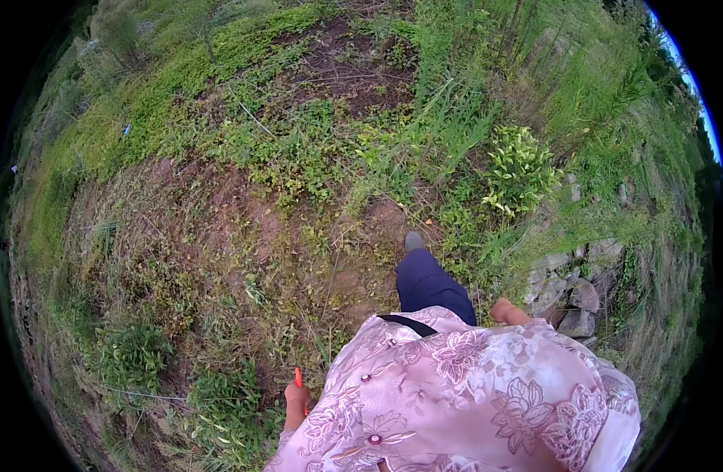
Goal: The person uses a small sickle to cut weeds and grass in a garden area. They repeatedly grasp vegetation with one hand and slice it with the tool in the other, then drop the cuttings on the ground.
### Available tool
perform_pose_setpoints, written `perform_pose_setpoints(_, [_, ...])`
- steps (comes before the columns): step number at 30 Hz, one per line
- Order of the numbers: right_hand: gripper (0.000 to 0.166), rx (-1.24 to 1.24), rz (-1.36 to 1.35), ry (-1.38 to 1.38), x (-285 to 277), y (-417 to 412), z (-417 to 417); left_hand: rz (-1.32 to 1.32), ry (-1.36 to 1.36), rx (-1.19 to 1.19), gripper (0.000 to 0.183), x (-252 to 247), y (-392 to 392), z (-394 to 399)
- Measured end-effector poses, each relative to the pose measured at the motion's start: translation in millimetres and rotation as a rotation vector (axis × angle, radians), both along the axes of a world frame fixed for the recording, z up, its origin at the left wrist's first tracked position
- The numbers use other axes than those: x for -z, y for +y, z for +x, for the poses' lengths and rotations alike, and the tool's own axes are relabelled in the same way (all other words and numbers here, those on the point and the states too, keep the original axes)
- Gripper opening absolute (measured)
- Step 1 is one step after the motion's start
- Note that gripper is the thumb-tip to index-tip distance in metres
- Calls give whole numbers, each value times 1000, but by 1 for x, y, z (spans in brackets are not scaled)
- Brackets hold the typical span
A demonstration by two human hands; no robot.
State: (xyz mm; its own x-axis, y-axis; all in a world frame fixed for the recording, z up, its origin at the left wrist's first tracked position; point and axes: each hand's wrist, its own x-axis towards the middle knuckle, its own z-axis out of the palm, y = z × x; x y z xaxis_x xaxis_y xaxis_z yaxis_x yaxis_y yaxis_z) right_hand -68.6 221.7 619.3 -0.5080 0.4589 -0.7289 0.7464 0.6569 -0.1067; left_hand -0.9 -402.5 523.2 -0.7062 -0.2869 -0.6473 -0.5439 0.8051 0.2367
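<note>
Low at the left of my body, my left hand (296, 394) is closed around an orange-red handle (298, 377). What the handle belongs to cannot be made out. Beside my right hip, my right hand (505, 311) hangs with its fingers mostly turned from view; nothing shows in it. A pink flowered shirt (456, 389) covers my body, with a black strap (410, 323) at its front edge. One leg in dark blue trousers (430, 283) reaches forward, and its grey shoe (414, 241) stands on bare soil.
Stacked stones (565, 298) form a rough edge on the right, with a drop beside them. A leafy shrub (519, 171) grows ahead to the right. Bushy plants (226, 401) stand at lower left. Weedy soil (261, 221) and low green creepers (178, 112) lie ahead and left.
</note>
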Motion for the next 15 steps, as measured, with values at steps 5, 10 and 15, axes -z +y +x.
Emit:
perform_pose_setpoints(5, [30,18,-23,-9,9,-7,10,169,-189,-166,31,15,8,3])
perform_pose_setpoints(10, [30,18,-43,-15,19,-11,13,96,-182,-71,37,77,-2,32])
perform_pose_setpoints(15, [30,51,-18,-35,19,5,29,86,-240,-36,38,66,11,24])
